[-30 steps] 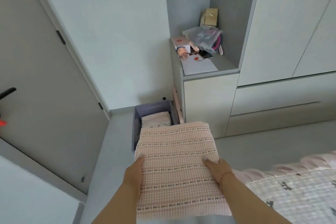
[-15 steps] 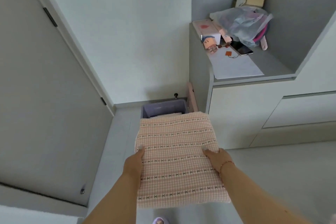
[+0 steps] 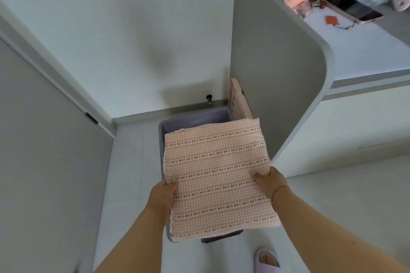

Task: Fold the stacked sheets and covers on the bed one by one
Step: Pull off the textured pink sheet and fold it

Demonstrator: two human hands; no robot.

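A folded pink checked cover (image 3: pixel 217 175) with dark patterned stripes is held flat and level in front of me. My left hand (image 3: pixel 163 193) grips its left edge, thumb on top. My right hand (image 3: pixel 269 182) grips its right edge, thumb on top too. The cover hangs directly above a purple storage bin (image 3: pixel 193 118) on the floor and hides most of the bin's inside.
A grey cabinet side (image 3: pixel 273 77) stands right of the bin, with a pink slatted board (image 3: pixel 238 101) leaning against it. The counter (image 3: pixel 363 46) above holds a phone, a plastic bag and small items. A door (image 3: pixel 44 139) is at left. My slippered foot (image 3: pixel 267 260) is below.
I have stepped closer to the corner with the cover. The cover now sits lower, right over the bin, and the bed has left the view.
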